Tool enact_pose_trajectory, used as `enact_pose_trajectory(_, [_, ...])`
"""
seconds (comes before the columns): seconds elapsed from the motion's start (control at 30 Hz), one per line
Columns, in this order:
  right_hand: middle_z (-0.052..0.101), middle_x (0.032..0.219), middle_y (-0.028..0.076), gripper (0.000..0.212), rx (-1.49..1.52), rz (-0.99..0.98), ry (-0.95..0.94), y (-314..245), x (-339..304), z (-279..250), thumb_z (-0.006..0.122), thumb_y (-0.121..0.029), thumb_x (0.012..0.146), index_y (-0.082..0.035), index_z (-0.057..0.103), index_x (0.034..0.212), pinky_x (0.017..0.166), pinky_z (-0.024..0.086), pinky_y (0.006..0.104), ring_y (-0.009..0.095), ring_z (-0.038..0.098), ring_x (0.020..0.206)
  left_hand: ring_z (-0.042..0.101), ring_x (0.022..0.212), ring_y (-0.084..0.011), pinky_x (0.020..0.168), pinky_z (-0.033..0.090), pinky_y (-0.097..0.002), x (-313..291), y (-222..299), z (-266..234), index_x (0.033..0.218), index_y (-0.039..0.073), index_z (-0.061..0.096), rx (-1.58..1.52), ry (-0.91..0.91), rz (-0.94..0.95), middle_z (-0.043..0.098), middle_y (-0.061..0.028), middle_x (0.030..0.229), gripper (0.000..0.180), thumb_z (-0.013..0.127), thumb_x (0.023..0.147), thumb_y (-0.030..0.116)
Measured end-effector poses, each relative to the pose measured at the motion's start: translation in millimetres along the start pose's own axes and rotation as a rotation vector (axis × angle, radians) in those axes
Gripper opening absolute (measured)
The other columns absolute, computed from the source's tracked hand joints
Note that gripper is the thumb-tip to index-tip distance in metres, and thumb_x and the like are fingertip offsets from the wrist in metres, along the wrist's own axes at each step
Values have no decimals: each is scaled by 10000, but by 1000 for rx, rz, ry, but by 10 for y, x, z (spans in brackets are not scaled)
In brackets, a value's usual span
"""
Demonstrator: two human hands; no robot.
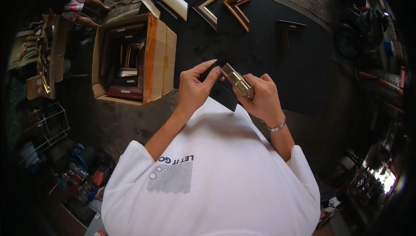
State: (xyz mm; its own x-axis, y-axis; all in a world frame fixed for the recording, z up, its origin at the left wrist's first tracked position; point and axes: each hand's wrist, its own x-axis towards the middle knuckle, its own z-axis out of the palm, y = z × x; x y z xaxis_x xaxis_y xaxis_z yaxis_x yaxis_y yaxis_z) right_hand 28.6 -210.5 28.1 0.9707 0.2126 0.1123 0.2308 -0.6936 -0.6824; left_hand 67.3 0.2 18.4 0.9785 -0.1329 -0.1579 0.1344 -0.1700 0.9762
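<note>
My right hand (pixel 261 97) is closed round a shiny gold-coloured metal tool (pixel 236 81) shaped like a stapler. The tool's front end points up and left, close to my left fingertips. My left hand (pixel 195 84) pinches a flat black piece (pixel 223 93) between thumb and fingers. That piece slants down in front of my white shirt, ending in a pointed corner. Its upper part blends with the black table behind, so its full shape cannot be made out. The tool overlaps the piece's right side; whether they touch is unclear.
Several L-shaped picture frame corners lie along the far side of the black table (pixel 255 62), including an orange-brown one (pixel 239 8) and a dark one (pixel 289 31). At left stands an open cardboard box (pixel 161 58) with nested frame corners. A person (pixel 78 4) is at the upper left.
</note>
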Motion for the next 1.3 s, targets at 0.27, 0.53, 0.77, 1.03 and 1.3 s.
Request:
enact_pose_trajectory(0.27, [523, 531, 30, 157, -39, 13, 20, -28, 4, 29, 790, -195, 850, -99, 667, 839, 626, 349, 349, 218, 448, 468, 671, 813, -55, 712, 527, -211, 3, 45, 4, 1185, -62, 728, -64, -12, 25, 778, -73, 939, 295, 727, 977, 147])
enact_pose_trajectory(0.53, [553, 561, 49, 157, -44, 31, 34, -23, -16, 55, 790, -168, 817, -88, 657, 793, 616, 356, 352, 240, 450, 473, 730, 828, -116, 727, 561, -231, 24, 1, -8, 1180, -72, 724, -63, -52, 29, 780, -106, 965, 291, 728, 973, 132])
enact_pose_trajectory(0.77, [615, 625, 72, 90, -55, 49, 202, 288, -48, 261, 787, -95, 763, -52, 720, 804, 521, 405, 335, 226, 521, 489, 744, 816, -144, 704, 565, -233, 141, -93, 139, 1192, -74, 715, -86, -92, -45, 773, -114, 980, 299, 717, 984, 142])
enact_pose_trajectory(1.03, [675, 824, 17, 290, 791, 731, 582, 1230, -345, 79, 718, -267, 988, 18, 698, 1038, 616, 478, 242, 78, 609, 674, 718, 964, -138, 775, 530, -250, 276, -16, -146, 1235, -17, 645, -334, -137, -57, 732, -96, 1014, 292, 696, 992, 137])
enact_pose_trajectory(1.3, [568, 787, -49, 427, 342, 895, 286, 2920, -1196, 700, 652, -432, 1025, -8, 692, 1034, 613, 401, 280, 64, 469, 679, 636, 1022, -202, 866, 482, -289, -2, 808, -975, 1150, 54, 709, 206, -358, 281, 643, -84, 1050, 331, 734, 833, -40])
